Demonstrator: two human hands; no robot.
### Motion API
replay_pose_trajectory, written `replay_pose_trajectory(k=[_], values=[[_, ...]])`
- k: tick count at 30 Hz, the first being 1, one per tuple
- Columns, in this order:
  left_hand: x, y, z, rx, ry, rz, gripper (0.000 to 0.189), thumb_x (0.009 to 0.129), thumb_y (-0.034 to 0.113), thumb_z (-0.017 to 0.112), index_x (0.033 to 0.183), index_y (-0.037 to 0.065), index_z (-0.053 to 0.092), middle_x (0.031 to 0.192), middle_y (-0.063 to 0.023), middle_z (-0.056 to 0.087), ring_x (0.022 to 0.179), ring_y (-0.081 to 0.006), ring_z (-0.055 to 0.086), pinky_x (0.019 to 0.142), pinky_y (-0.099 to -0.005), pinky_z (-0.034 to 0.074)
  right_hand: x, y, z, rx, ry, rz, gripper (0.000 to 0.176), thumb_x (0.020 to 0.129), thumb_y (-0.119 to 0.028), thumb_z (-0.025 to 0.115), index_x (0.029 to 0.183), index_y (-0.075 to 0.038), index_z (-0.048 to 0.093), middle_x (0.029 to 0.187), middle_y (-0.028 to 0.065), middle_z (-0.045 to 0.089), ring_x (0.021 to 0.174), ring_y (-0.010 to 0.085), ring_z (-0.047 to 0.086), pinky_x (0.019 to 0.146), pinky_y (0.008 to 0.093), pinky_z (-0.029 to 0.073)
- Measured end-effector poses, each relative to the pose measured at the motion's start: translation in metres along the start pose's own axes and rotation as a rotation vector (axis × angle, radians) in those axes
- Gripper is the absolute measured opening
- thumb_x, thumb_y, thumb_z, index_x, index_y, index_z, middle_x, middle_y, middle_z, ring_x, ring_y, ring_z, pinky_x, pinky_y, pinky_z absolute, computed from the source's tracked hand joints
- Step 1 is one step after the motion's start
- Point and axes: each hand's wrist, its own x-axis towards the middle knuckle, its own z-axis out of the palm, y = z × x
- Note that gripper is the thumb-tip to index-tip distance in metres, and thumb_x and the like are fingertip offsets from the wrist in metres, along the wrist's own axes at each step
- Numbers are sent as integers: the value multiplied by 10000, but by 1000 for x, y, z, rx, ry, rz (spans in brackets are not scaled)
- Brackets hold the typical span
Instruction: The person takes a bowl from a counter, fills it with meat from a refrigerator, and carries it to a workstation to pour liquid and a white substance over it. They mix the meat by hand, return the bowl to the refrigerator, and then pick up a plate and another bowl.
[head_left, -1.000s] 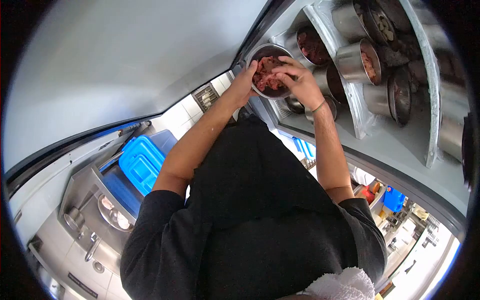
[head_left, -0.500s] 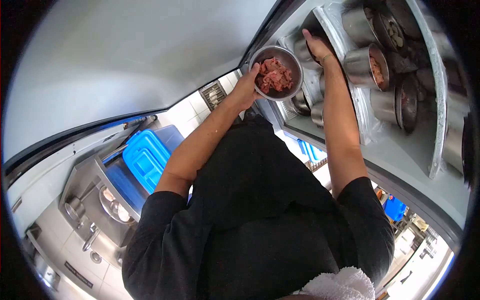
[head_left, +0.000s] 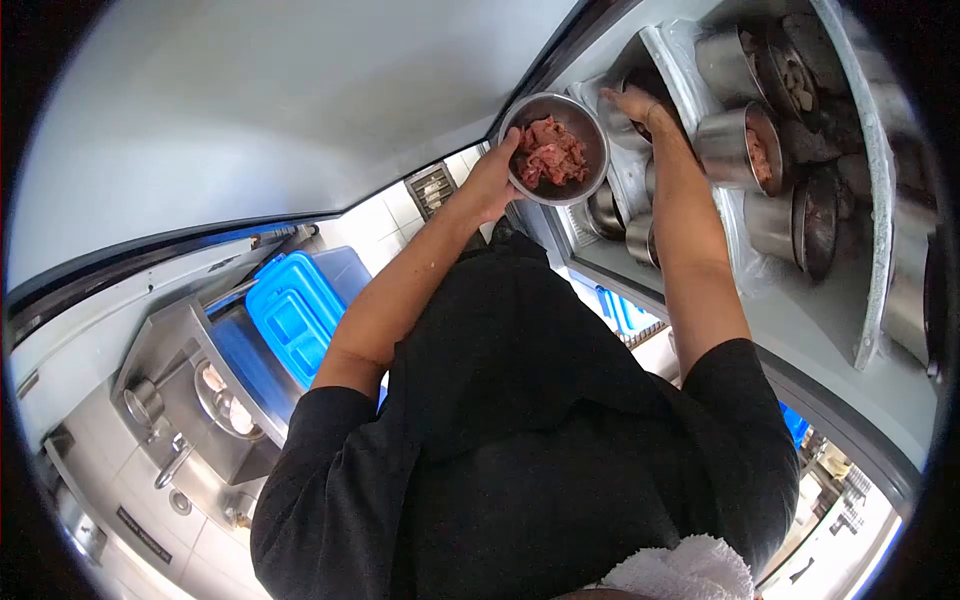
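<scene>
My left hand (head_left: 492, 182) grips the side of a round metal bowl (head_left: 598, 150), its thumb over the rim. Pieces of raw red meat (head_left: 550, 152) lie in the bowl. Inside an open refrigerator, my right hand (head_left: 636, 104) is at a metal pot (head_left: 622, 130) on the shelf closest to the door. The hand closes over the pot's rim, with some fingers hidden in the dark opening. More metal pots (head_left: 643, 238) stand beside it on the same shelf.
The refrigerator door (head_left: 270, 110) stands open on the left. Another shelf (head_left: 875, 200) holds several metal pots, one with pinkish food (head_left: 757, 152). At lower left are a blue lid (head_left: 295, 310) and a steel sink (head_left: 165, 355). A floor drain grate (head_left: 431, 190) lies below.
My right hand has turned and come down over the pot; its thumb pointed up before. The left hand still holds the bowl of meat. The whole view has shifted slightly.
</scene>
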Motion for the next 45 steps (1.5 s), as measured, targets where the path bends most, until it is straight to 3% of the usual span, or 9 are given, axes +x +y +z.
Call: replay_pose_trajectory(k=[10, 13, 17, 20, 26, 30, 36, 39, 45], values=[[3, 1, 1, 51, -23, 23, 623, 1105, 509, 361, 1548, 72, 365, 1544, -157, 472, 1398, -291, 502, 1157, -542, 417, -6, 21, 30, 382, 432, -170, 1024, 800, -655, 787, 1441, 88, 495, 1399, 284, 577, 1363, 345, 512, 1139, 437, 388], [23, -8, -5, 103, 38, -9, 624, 1106, 516, 346, 1545, 72, 371, 1532, -165, 484, 1392, -295, 508, 1146, -555, 423, -17, 27, 18, 491, 529, -257, 708, 818, -569, 822, 1221, -10, 657, 1172, 162, 693, 1093, 268, 669, 915, 404, 537], [46, -19, -5, 72, -22, -22, 608, 1081, 549, 415, 1517, 126, 420, 1480, -123, 544, 1325, -277, 571, 1070, -595, 475, -37, 44, 2, 1197, 303, -268, 337, 877, -413, 823, 972, -135, 657, 870, 8, 675, 684, 127, 638, 538, 256, 447], [55, -26, -2, 81, -23, -35, 628, 1070, 579, 418, 1502, 125, 448, 1475, -116, 551, 1320, -277, 575, 1054, -587, 486, -71, 30, 15, 1415, 121, -327, 213, 939, -322, 774, 958, -149, 651, 853, -22, 664, 614, 92, 602, 470, 213, 380], [54, -26, 0, 69, -11, -49, 684, 1055, 625, 402, 1494, 104, 460, 1459, -130, 562, 1315, -286, 576, 1028, -558, 513, -161, -39, 59, 862, -61, -380, 338, 997, -246, 702, 1291, -83, 665, 1012, 37, 701, 828, 82, 637, 613, 250, 537], [39, -23, 1, 141, 58, -9, 680, 1062, 620, 382, 1491, 97, 451, 1436, -124, 580, 1290, -267, 598, 1037, -520, 522, -160, -43, 71, 204, 172, -480, 426, 968, -242, 721, 1346, -66, 639, 1098, 113, 729, 881, 187, 695, 752, 307, 588], [17, -15, -10, 201, 14, 7, 681, 1058, 637, 371, 1476, 108, 471, 1399, -97, 609, 1254, -236, 622, 1001, -502, 549, -187, -49, 115, -55, 516, -914, 441, 889, -191, 749, 1316, -115, 668, 1350, 164, 639, 1131, 355, 674, 978, 415, 537], [12, -14, -15, 284, 51, 33, 672, 1059, 634, 376, 1474, 114, 474, 1400, -86, 610, 1243, -232, 628, 981, -500, 561, -182, -49, 144, -295, 429, -733, 455, 854, -147, 740, 1305, -138, 675, 1414, 132, 593, 1183, 351, 639, 1003, 435, 525], [1, -17, -33, 317, -26, -36, 693, 1049, 619, 430, 1539, 130, 387, 1438, -108, 562, 1252, -263, 610, 920, -519, 578, -185, -50, 143, -104, 469, -716, 330, 894, -107, 618, 1204, -154, 720, 1188, 191, 665, 1069, 392, 674, 918, 455, 558]])
